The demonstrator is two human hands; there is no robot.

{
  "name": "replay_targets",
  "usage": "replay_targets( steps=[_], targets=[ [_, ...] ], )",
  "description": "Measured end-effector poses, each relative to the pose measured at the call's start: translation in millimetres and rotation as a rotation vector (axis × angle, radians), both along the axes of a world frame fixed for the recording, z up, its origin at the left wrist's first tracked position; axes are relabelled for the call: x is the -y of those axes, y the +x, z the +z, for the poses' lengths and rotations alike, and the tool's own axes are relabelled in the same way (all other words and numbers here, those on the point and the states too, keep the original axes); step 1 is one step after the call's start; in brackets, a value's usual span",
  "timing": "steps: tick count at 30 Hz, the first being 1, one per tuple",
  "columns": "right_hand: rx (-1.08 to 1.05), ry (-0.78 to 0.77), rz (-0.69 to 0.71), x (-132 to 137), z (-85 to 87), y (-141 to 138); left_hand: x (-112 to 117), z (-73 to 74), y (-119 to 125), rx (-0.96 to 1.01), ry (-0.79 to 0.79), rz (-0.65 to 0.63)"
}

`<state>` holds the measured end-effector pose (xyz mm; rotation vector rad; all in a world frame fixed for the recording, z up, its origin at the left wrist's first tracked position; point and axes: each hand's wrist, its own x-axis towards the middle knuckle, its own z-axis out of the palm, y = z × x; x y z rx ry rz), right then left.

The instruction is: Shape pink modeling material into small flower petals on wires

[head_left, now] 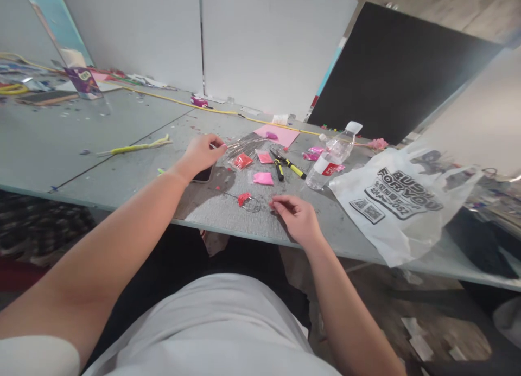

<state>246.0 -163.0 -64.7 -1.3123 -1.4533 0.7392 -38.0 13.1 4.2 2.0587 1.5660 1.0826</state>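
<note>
My left hand (201,156) is closed in a pinch at the near end of a bundle of thin metal wires (249,144), with a wire at its fingertips. Low over the table's front part, my right hand (299,217) has thumb and forefinger pressed together; what they hold is too small to make out. Just left of those fingertips lie red beads (243,198) with a loop of thin wire (253,205). Between the hands are small bags of orange-red beads (243,160) and pink beads (263,178). Pliers (290,167) with black-and-yellow handles lie beside them.
A plastic bottle (329,159) stands right of the pliers, beside a white plastic bag (402,202). A dark phone (203,175) lies partly under my left wrist. A yellow-green twisted strip (140,146) is at left. A yellow cable (183,102) runs along the back.
</note>
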Motion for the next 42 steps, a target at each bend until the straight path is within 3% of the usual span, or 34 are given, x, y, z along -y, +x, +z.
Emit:
replay_targets(
  steps=[21, 31, 38, 42],
  targets=[
    [0.091, 0.041, -0.004, 7.9, 4.3, 1.9, -2.1, -1.6, -0.6, -0.010, -0.006, -0.008],
    [-0.011, -0.046, -0.058, 8.2, 8.0, -1.8, 2.3, 1.3, 1.3, -0.017, -0.013, -0.010],
    [0.048, 0.021, -0.045, 6.7, 5.8, 0.4, 1.9, 2.0, 1.0, -0.035, -0.014, -0.014],
    [-0.052, -0.011, -0.042, 6.1, 4.9, -0.2, 0.2, 0.7, 0.4, -0.040, -0.005, -0.022]
  ],
)
